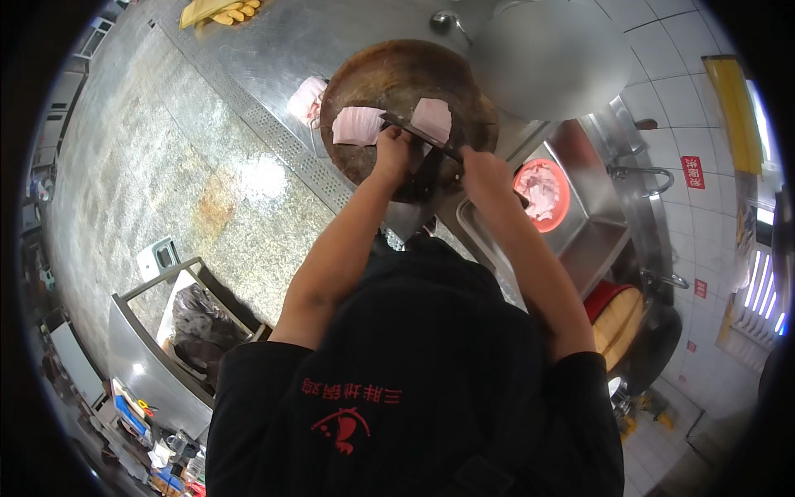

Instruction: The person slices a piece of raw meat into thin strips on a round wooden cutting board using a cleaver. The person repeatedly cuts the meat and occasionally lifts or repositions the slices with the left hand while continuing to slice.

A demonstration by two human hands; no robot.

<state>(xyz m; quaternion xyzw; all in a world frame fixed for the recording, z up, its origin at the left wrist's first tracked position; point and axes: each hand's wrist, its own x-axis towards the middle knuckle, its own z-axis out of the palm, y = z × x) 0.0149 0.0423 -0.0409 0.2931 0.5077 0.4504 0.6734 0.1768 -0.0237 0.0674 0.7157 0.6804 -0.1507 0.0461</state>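
Note:
A round wooden chopping block (397, 68) stands on the steel counter before me. My right hand (483, 171) is closed around the handle of a knife (428, 138), whose dark blade reaches left over the block. Close to the blade's far end is my left hand (394, 149), its fingers bent; what lies under them is hidden. One pale piece of raw meat (357, 126) lies flat just left of that hand. Beyond the blade, to the right, lies another pale piece (432, 119). More pale meat (307, 100) rests beside the block's left edge.
A red basin (541, 195) with cut pale pieces sits in the steel sink (581, 217) at right. Near it is a steel tray (481, 230). A ladle (443, 21) and yellow rubber gloves (220, 10) lie on the far counter. Taps (646, 179) line the tiled wall.

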